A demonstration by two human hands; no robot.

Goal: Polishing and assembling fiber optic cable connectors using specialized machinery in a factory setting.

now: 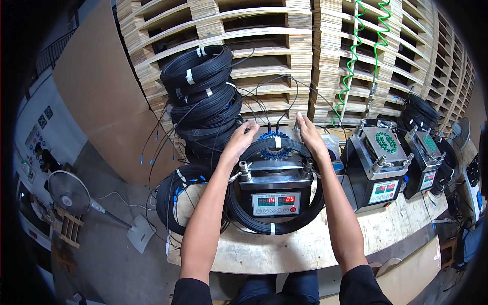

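nearby, stacked coils (203, 114); cable loop (259, 226) fronts machine (277, 203)

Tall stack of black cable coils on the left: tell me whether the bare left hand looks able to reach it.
Probably yes: the left hand is close to the tall stack of black cable coils, with no solid barrier visible between them.

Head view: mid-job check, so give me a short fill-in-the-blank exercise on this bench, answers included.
1. Compared with the bare left hand, the bare right hand is ____ from the tall stack of round black cable coils.
2. The black box-shaped machine between the forearms shows digits lit in ____.
3. The large black cable loop before it has ____ bands.
4. The spiral hoses before the wooden pallets are ____.

Missing words: farther; red; white; green.
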